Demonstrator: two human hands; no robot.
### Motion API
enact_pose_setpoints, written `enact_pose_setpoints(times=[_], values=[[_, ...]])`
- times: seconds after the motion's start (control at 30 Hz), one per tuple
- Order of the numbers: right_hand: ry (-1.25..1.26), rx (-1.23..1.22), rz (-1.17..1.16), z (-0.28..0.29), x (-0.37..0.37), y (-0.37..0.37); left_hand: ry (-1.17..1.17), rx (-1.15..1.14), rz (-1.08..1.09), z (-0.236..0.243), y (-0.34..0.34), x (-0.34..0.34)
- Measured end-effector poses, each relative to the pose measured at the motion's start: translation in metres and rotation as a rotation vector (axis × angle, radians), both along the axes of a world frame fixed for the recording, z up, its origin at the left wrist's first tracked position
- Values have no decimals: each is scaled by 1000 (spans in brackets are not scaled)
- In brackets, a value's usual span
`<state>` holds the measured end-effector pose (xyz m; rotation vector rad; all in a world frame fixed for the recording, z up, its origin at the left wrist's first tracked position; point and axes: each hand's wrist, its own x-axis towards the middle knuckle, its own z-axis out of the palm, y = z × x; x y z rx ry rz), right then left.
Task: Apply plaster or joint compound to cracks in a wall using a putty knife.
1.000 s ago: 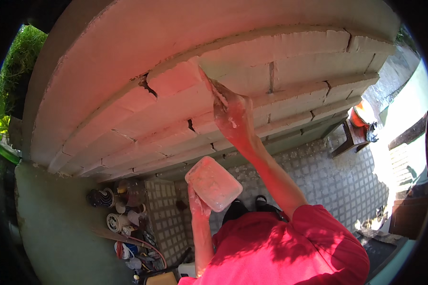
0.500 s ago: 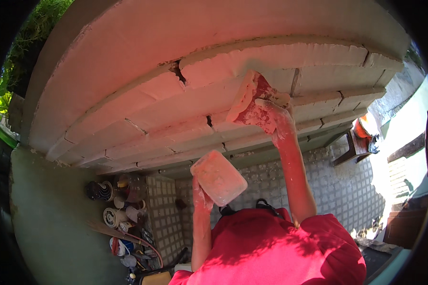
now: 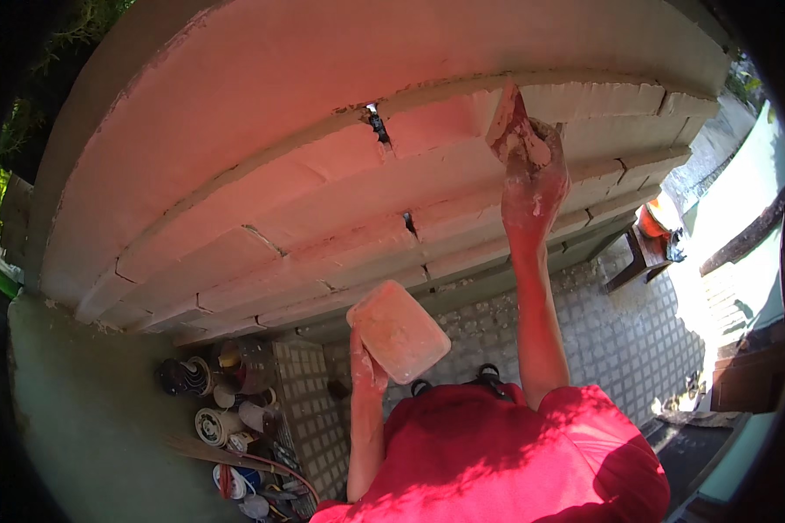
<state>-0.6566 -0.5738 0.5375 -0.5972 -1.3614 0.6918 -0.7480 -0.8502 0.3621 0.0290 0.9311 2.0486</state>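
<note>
My left hand point(image 3: 368, 370) is closed on the side of a pale rectangular plastic tub point(image 3: 403, 336) with a whitish coating, held in front of my chest. Up at the wall, my right hand point(image 3: 538, 181) grips a flat, plaster-smeared scraper point(image 3: 506, 122). The scraper is turned nearly on edge, its tip against or very near the top ledge of a pale stepped wall point(image 3: 445, 166); contact is hard to tell. White smears cover the right hand's fingers. A dark broken gap point(image 3: 378, 126) opens in that ledge, left of the scraper.
Several buckets and tins point(image 3: 214, 425) crowd the floor at lower left, with a wooden board point(image 3: 205, 451) and a hose. At right stands a wooden bench point(image 3: 634, 261) with an orange container point(image 3: 651, 222) on it. Patterned tiles point(image 3: 619, 340) cover the floor.
My right hand has moved up and slightly right, turning the scraper from broad face to nearly edge-on. The tub has barely shifted. The view has moved a little.
</note>
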Motion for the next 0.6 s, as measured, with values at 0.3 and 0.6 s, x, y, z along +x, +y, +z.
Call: enact_pose_setpoints(times=[0.3,0.6], values=[[-163,5,-152,-3,-93,-65,-45,-65,-15,0,-40,-20],[-93,78,24,-21,-96,-106,-55,-83,-36,5,-65,-45]])
